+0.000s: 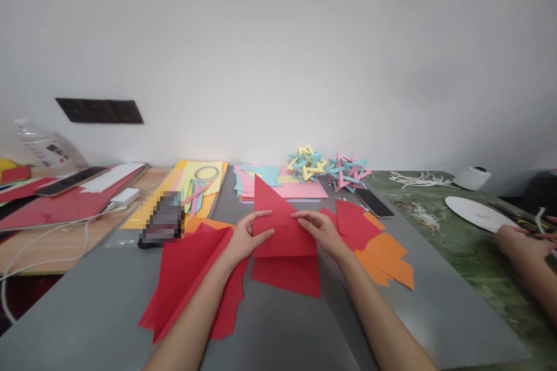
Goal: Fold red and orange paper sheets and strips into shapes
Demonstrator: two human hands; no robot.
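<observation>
- We have the left grip (244, 237) closed on the left edge of a folded red sheet (282, 242), thumb and forefinger showing on its near face.
- Across from it, our right grip (322, 233) has the same sheet, fingertips together at its upper right side, so the paper sits squarely between both grips, its pointed corner rising above them.
- Just below the two grips, a red flap (289, 279) shows; we can't tell whether it belongs to that sheet or lies separately.
- Left of the left grip, and partly under our forearm, a pile of red paper (187, 272) spreads over the grey worktop (104, 307).
- Beyond that pile, farther left of the left grip, we see a dark phone (164, 219), its screen blurred out.
- Just right of the right grip, red pieces (359, 227) lie with orange pieces (389, 258), and a second phone (375, 203) rests behind them.
- Beyond both grips, pastel sheets (300, 189) lie near the wall, with a yellow-and-blue paper star (307, 164) and a pink-and-blue paper star (348, 172) alongside.
- Well to the right of our right grip, a co-worker's hand (524, 246) is beside a white disc (472, 213).
</observation>
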